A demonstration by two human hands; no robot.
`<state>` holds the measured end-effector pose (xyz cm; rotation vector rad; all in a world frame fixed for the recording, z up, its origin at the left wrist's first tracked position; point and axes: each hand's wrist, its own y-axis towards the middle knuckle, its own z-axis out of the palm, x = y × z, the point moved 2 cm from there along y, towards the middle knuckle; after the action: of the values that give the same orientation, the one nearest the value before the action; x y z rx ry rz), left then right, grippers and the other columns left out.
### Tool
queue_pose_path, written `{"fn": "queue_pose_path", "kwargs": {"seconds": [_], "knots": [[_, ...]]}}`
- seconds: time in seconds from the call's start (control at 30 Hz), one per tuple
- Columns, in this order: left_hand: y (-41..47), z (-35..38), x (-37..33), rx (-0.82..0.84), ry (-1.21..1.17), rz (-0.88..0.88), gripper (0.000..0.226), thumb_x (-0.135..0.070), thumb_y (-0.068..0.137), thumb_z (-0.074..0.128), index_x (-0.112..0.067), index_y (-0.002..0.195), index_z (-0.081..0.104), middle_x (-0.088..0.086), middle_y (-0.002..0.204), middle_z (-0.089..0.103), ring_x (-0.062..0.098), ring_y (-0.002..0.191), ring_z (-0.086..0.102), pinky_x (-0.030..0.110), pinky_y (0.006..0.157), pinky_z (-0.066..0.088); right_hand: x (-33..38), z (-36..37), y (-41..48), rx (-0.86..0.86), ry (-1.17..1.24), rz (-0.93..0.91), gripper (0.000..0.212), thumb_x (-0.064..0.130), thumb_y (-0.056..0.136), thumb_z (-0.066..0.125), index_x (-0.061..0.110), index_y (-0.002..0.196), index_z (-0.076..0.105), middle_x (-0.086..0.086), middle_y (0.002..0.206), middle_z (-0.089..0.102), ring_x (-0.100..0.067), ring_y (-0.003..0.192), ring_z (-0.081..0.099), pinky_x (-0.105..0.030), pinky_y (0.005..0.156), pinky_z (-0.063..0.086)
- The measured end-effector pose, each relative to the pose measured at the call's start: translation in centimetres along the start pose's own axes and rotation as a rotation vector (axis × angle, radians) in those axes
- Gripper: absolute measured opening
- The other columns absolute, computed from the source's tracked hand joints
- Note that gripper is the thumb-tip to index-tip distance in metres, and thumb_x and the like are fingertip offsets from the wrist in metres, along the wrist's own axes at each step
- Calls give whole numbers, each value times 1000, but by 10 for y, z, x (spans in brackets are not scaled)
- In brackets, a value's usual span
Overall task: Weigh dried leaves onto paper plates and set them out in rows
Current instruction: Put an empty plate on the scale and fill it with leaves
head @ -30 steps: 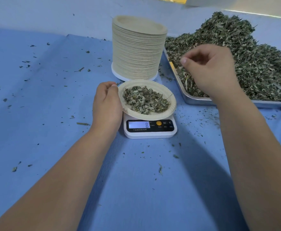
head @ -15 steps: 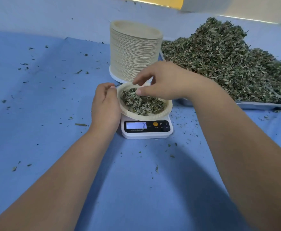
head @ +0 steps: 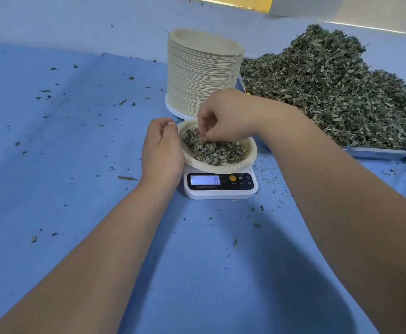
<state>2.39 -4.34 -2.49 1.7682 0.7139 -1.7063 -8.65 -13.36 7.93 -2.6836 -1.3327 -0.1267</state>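
Dried green leaves (head: 217,151) sit in a round beige paper plate (head: 221,168) on the white digital scale (head: 221,192), which reads 8.
The right hand (head: 223,116), back from the heaped steel tray (head: 378,151), pinches leaves in the plate (adding or removing, unclear); the left hand (head: 162,148) grips its left rim. The reading is unchanged at 8, so the portion is probably being fine-tuned.

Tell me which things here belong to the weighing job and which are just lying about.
Job: scale, paper plate, leaves, plate stack, leaf pile, metal tray, left hand, right hand.
Lying about: leaf crumbs and stray stem on blue cloth.
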Motion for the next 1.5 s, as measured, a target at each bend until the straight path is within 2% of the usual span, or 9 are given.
{"fn": "queue_pose_path", "kwargs": {"seconds": [0.13,0.23,0.33,0.5,0.73,1.03,1.2,1.33,1.5], "knots": [[0,1,0,1,1,-1,32,-37,97,44,-27,120,63,-16,109,64,10,107,60,36,98,48,-4,-6,-3,-51,75,6,11,15,87,70,24,87,76,14,76,67,0,71,60,-20,65,49],[1,1,0,1,-1,-1,32,-37,97,44,-27,121,63,-18,107,63,5,104,60,32,91,47,-4,-6,-3,-48,96,3,12,34,88,71,31,100,73,14,95,69,-2,86,62,-22,69,48],[2,1,1,3,0,-2,28,-34,100,44,-28,120,63,-20,103,62,-4,96,57,27,82,43,4,1,0,7,33,11,26,54,83,73,37,102,71,17,97,65,3,85,56,-20,65,42],[2,1,2,-4,-5,1,27,-34,100,44,-27,119,63,-20,101,62,-6,94,56,24,79,41,10,6,5,-71,-11,-16,3,26,85,78,23,84,77,13,74,66,-2,73,59,-17,57,40],[1,1,1,-4,-15,-8,28,-36,99,44,-28,118,63,-21,101,62,-7,93,56,24,78,40,3,-13,-6,-194,130,22,4,17,82,77,21,81,78,12,72,71,-1,71,66,-24,71,57],[-3,1,-3,9,-20,-8,32,-41,94,44,-30,117,63,-18,102,64,1,96,60,31,84,46,-13,-29,-24,-371,439,52,4,12,82,79,16,81,78,2,73,74,1,56,61,-14,51,45],[-2,0,-3,23,1,10,25,-35,102,44,-30,119,61,-19,102,63,-6,93,58,29,83,44,-30,-28,-35,-506,420,129,2,15,81,78,17,82,78,0,78,75,-16,74,71,-32,71,60],[-5,0,-4,45,54,46,17,-34,103,43,-41,101,58,-26,84,64,-19,74,55,24,72,40,-80,-21,-55,-738,262,364,6,20,85,71,21,84,76,10,78,71,-13,79,69,-38,84,59],[-6,3,-5,56,77,72,17,-33,104,43,-41,101,57,-20,91,62,-22,75,53,22,71,39,-124,10,-68,-693,171,552,14,14,92,63,14,96,77,3,87,67,-22,89,66,-42,92,55]]}}
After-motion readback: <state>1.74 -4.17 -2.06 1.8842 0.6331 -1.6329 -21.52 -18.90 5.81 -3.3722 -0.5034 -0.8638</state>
